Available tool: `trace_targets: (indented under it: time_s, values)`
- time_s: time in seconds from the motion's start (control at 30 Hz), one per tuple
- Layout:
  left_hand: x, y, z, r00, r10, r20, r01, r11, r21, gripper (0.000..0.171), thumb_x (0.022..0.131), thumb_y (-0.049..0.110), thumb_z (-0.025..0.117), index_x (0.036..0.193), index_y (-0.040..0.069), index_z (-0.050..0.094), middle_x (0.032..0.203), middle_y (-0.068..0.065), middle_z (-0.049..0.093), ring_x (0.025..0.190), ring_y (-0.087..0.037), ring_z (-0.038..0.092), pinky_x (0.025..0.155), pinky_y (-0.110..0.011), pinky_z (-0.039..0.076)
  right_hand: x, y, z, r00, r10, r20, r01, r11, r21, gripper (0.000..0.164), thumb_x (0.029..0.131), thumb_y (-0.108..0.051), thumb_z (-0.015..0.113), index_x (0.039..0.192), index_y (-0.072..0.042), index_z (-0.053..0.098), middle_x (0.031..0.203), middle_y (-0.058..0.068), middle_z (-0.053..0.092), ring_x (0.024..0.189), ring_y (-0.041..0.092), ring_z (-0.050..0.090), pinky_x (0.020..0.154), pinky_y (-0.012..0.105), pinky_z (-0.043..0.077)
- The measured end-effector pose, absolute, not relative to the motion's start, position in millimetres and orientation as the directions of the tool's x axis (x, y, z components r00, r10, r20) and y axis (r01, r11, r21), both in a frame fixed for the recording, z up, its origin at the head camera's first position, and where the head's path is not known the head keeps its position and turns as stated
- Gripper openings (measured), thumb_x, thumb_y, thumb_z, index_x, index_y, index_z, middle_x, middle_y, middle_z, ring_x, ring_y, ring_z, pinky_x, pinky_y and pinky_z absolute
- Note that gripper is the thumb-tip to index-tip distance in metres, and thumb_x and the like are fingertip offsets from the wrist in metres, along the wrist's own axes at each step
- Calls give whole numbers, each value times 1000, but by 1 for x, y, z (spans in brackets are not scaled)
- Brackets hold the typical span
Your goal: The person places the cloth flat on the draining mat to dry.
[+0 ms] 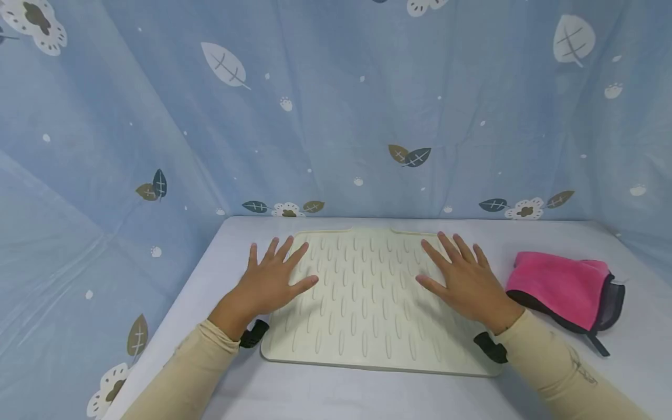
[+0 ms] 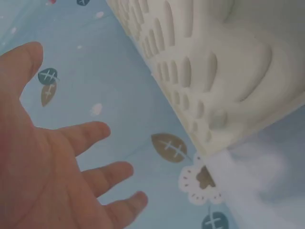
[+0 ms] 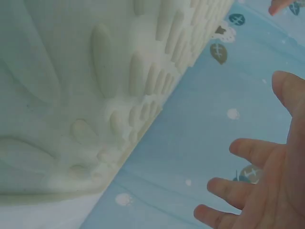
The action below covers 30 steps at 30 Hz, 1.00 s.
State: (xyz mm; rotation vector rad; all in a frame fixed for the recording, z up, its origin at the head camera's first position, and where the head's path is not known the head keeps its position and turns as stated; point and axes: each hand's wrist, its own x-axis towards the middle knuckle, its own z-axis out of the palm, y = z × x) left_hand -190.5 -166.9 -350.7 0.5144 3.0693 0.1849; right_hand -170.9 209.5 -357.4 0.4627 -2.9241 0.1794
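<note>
A flat cream mat [image 1: 362, 291] with raised oval ridges lies on the white table in the head view. Over its left side hovers my left hand [image 1: 270, 283], fingers spread and straight, holding nothing. My right hand [image 1: 467, 286] is likewise spread above the right side of the mat, with nothing in its grasp. In the left wrist view the left palm [image 2: 47, 176] and its parted fingers appear beside the ridged mat [image 2: 195, 71]. The right wrist view has the right palm [image 3: 276, 186] apart from the mat [image 3: 100, 95].
To the right of the mat lies a folded pink cloth item [image 1: 559, 286] with black edging and a dark strap. A blue curtain [image 1: 336, 116] printed with leaves and flowers hangs behind and left of the white table [image 1: 336, 388].
</note>
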Motion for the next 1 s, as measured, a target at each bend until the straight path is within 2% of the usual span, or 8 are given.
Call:
trace_targets:
  time_s: [0.1, 0.17, 0.23, 0.33, 0.47, 0.63, 0.77, 1.0]
  values:
    - [-190, -169, -351, -942, 334, 20, 334, 933, 137, 77, 97, 64, 47, 159, 24, 26, 167, -13, 20, 153, -41, 17, 117, -71, 7, -170, 215, -356, -934, -283, 218, -309, 946, -96, 70, 96, -48, 60, 153, -14, 40, 158, 26, 31, 144, 52, 27, 112, 74, 19]
    - [-191, -173, -352, -944, 328, 37, 330, 933, 145, 74, 98, 59, 51, 158, 21, 30, 164, -15, 25, 150, -42, 25, 116, -69, 17, -169, 223, -354, -929, -268, 255, -302, 948, -100, 66, 93, -39, 66, 149, -11, 45, 154, 28, 37, 140, 53, 33, 110, 74, 23]
    - [-192, -177, -353, -951, 306, 40, 308, 939, 155, 71, 98, 53, 55, 157, 19, 34, 161, -17, 33, 145, -42, 35, 111, -68, 29, -169, 235, -353, -919, -247, 308, -297, 946, -128, 62, 91, -29, 70, 144, -7, 50, 149, 30, 41, 135, 54, 38, 107, 74, 27]
    - [-196, -186, -359, -965, 262, 7, 260, 952, 160, 67, 99, 48, 56, 154, 15, 38, 152, -20, 44, 136, -42, 46, 102, -65, 39, -170, 257, -355, -904, -186, 385, -271, 946, -178, 56, 87, -17, 72, 137, 0, 53, 140, 35, 47, 126, 57, 43, 103, 73, 32]
    - [-201, -196, -370, -976, 209, -69, 196, 968, 159, 63, 100, 47, 54, 150, 9, 44, 141, -23, 53, 129, -41, 51, 99, -63, 42, -170, 287, -359, -910, -89, 404, -207, 943, -259, 52, 86, -12, 71, 132, 6, 54, 133, 39, 49, 119, 58, 46, 99, 73, 36]
    - [-206, -202, -382, -975, 188, -117, 170, 975, 146, 60, 100, 46, 54, 143, 4, 52, 135, -22, 56, 125, -39, 53, 98, -61, 44, -170, 316, -361, -969, 12, 245, -71, 942, -328, 59, 89, -16, 69, 138, 8, 47, 136, 40, 42, 124, 57, 39, 98, 74, 34]
    - [-207, -201, -387, -979, 176, -101, 163, 979, 118, 55, 100, 46, 55, 140, 7, 58, 131, -19, 57, 121, -36, 54, 95, -58, 45, -174, 329, -367, -981, 22, 195, -39, 951, -306, 65, 87, -17, 72, 139, 11, 44, 135, 42, 41, 124, 59, 37, 97, 75, 35]
    - [-202, -200, -386, -977, 199, -70, 193, 977, 87, 51, 99, 42, 58, 137, 9, 60, 124, -17, 58, 116, -35, 54, 89, -56, 48, -177, 349, -377, -983, -45, 178, -85, 970, -226, 59, 85, -18, 73, 130, 12, 50, 125, 41, 49, 115, 58, 43, 95, 74, 36]
